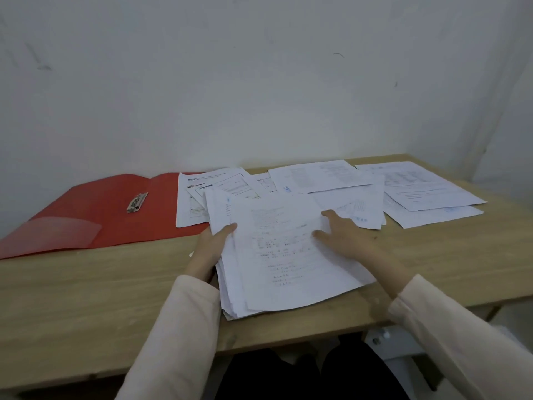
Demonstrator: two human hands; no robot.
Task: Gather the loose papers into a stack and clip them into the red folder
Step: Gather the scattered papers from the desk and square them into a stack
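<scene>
A thick stack of white printed papers (277,255) lies on the wooden table in front of me, its sheets unevenly aligned. My left hand (212,245) grips the stack's left edge, thumb on top. My right hand (343,235) rests flat on the top sheet's right side, fingers spread. The red folder (95,209) lies open at the table's left, with its metal clip (137,202) near the spine. Loose papers (320,176) are scattered behind the stack, and more loose sheets (427,192) lie at the right.
The wooden table (86,298) stands against a white wall. One loose sheet (190,203) overlaps the folder's right edge. A clear pocket (54,235) sits on the folder's left flap. The table's front edge and a white leg bracket (383,339) show below.
</scene>
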